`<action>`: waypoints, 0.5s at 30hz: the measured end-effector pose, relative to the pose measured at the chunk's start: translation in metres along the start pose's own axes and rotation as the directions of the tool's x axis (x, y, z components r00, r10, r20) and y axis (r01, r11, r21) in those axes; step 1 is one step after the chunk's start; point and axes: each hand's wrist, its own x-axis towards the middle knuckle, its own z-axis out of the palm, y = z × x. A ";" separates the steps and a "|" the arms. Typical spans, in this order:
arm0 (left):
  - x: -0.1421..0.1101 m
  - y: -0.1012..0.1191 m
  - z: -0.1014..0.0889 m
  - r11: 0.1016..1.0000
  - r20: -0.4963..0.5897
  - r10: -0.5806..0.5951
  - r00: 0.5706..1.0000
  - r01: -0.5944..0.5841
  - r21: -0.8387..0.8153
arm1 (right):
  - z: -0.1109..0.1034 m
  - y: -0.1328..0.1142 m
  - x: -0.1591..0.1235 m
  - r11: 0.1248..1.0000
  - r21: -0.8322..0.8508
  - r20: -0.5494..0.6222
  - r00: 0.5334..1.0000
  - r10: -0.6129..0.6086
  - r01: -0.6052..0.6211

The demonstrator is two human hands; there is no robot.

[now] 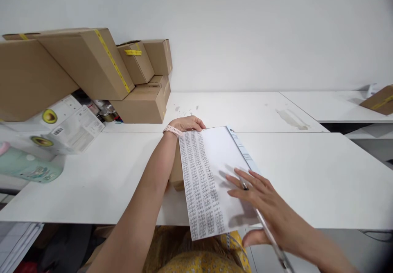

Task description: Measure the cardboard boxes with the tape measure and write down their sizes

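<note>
A white sheet of paper (219,150), its left part filled with columns of small handwriting, lies tilted over a brown cardboard box (177,172). My left hand (188,123), with a pale pink band at the wrist, holds the sheet along its top edge, fingers bent over it. Over the lower right of the paper hovers my right hand (260,197), fingers spread, a silver-white pen (269,235) lodged between them. Along the right side of the sheet shows a light blue printed strip (241,146). Whether the right fingertips touch the paper I cannot tell.
Stacked cardboard boxes (89,56) with yellow tape stand at the back left. In front of them are a white carton (69,121) with avocado pictures and a mint green bottle (30,166). Another box (380,100) sits far right on the white table (307,174).
</note>
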 end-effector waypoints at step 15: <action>-0.046 0.014 0.010 0.962 -0.324 0.241 0.915 -0.180 0.207 | 0.048 0.010 -0.054 0.950 -0.237 -0.416 0.905 0.092 -0.205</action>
